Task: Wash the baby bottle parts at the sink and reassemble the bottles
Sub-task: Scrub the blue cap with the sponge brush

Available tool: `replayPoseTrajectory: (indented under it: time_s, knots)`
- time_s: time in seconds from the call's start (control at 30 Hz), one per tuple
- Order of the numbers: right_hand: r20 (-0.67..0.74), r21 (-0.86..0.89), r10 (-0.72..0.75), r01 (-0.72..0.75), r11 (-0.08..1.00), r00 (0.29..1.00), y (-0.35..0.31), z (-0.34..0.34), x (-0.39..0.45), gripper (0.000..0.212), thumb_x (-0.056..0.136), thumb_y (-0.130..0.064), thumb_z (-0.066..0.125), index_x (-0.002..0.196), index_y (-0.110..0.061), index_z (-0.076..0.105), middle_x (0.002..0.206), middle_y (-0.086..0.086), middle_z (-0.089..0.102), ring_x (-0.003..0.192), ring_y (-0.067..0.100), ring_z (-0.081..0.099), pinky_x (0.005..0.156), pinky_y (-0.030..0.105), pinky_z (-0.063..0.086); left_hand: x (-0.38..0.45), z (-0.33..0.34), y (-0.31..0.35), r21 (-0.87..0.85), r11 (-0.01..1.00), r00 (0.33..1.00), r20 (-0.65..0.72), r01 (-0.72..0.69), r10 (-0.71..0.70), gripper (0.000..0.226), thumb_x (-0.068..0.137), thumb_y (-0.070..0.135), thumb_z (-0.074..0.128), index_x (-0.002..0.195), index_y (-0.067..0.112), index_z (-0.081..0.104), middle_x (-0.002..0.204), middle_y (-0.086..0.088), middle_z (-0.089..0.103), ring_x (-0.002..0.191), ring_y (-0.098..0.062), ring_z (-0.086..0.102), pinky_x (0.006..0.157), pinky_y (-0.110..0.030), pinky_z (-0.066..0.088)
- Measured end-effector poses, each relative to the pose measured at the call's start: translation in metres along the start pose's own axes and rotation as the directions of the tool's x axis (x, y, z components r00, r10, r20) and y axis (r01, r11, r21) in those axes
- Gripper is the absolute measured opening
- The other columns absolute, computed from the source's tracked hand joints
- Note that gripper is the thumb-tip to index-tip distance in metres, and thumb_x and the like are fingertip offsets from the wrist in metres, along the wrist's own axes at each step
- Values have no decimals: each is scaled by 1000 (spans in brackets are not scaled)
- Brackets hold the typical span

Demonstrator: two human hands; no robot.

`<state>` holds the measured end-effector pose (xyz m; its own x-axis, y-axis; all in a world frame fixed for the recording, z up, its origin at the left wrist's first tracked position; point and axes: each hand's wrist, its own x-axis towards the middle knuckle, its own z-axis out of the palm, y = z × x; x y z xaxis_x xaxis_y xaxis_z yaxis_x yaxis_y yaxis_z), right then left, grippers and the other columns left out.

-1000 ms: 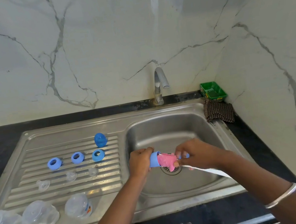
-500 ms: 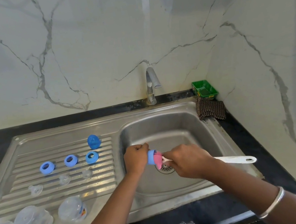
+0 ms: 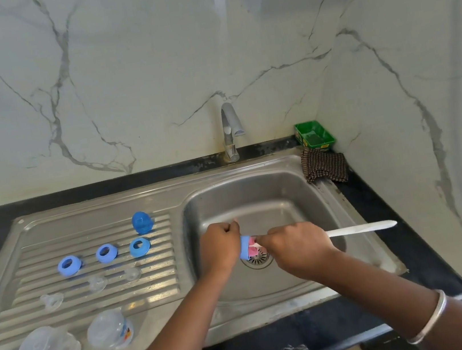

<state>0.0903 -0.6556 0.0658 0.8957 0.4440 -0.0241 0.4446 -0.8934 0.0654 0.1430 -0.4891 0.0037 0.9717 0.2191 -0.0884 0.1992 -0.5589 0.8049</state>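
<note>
Over the sink basin, my left hand grips a blue bottle cap. My right hand holds a bottle brush by its white handle; the pink sponge head is pushed into the cap. On the ribbed drainboard lie three blue collar rings, a second blue cap, three clear nipples and three clear bottles on their sides at the front.
The tap stands behind the basin, no water running. A green tray and a checked cloth sit in the back right corner. The drain strainer lies below my hands. Black counter surrounds the sink.
The brush's pink head has gone deeper into the blue cap, and its white handle has swung up to point right. Both hands stay over the drain.
</note>
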Motion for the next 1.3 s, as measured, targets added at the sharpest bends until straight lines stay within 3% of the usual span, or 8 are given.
replayPoseTrajectory:
  time_s: [0.1, 0.17, 0.33, 0.5, 0.63, 0.8, 0.97, 1.3]
  knots:
    - [206, 457, 163, -242, 856, 965, -2, -4, 3, 17, 95, -29, 55, 87, -33, 69, 77, -2, 65, 71, 18, 62, 59, 30, 39, -5, -3, -3, -77, 980, 981, -84, -183, 176, 48, 97, 33, 59, 55, 9, 60, 48, 0, 58, 51, -13, 56, 49, -34, 44]
    - [425, 746, 188, -461, 480, 885, 0, -5, 7, 27, 93, -21, 62, 67, -28, 70, 59, -2, 57, 46, 10, 45, 50, 24, 33, -8, -7, -7, -173, 925, 941, -102, -337, 324, 43, 97, 35, 59, 61, 12, 66, 56, 1, 64, 57, -14, 61, 54, -33, 50]
    - [785, 612, -95, -790, -35, 612, 20, -11, 9, 22, 98, -33, 53, 91, -24, 72, 57, -9, 41, 40, 5, 19, 40, 15, 14, -7, -17, -8, -202, 796, 820, -186, -570, 541, 55, 99, 44, 53, 61, 5, 52, 60, -7, 58, 58, -26, 57, 57, -42, 44]
    - [791, 609, -105, -793, 35, 603, 20, -13, 13, 21, 98, -33, 55, 93, -22, 72, 56, -9, 38, 42, 6, 20, 43, 16, 15, -11, -9, -1, -220, 794, 824, -142, -566, 548, 46, 100, 40, 52, 65, 11, 56, 68, 1, 66, 66, -17, 65, 63, -39, 50]
    - [454, 722, 161, -468, 509, 876, 2, -11, 16, 28, 92, -21, 63, 67, -32, 69, 47, -10, 48, 49, 15, 42, 52, 25, 34, -10, -6, -8, -222, 849, 877, -100, -479, 469, 41, 100, 35, 54, 65, 15, 61, 66, 6, 67, 63, -12, 64, 60, -32, 52]
    - [-36, 204, 61, -52, 977, 998, -1, -2, 4, 28, 91, -38, 57, 118, -44, 63, 90, -6, 67, 81, 24, 66, 62, 29, 45, 5, -12, -1, -388, 921, 999, 32, 29, -18, 43, 98, 25, 61, 57, 11, 66, 52, 0, 63, 50, -15, 58, 56, -30, 48]
    - [-370, -105, -213, 187, 977, 904, 26, -6, 2, 37, 73, -15, 53, 95, -34, 76, 62, -7, 58, 48, 22, 54, 40, 23, 35, 4, -24, 1, -335, 776, 828, 395, 534, -399, 28, 93, 28, 57, 75, 9, 67, 49, -11, 59, 34, -18, 48, 38, -16, 30]
    - [-73, 142, 123, -111, 984, 990, -3, 1, 8, 24, 89, -34, 60, 111, -40, 68, 79, -5, 66, 69, 23, 64, 56, 29, 41, -1, -9, 11, -115, 993, 998, -58, 20, -27, 45, 98, 34, 54, 63, 10, 67, 58, -1, 65, 60, -18, 62, 55, -30, 46]
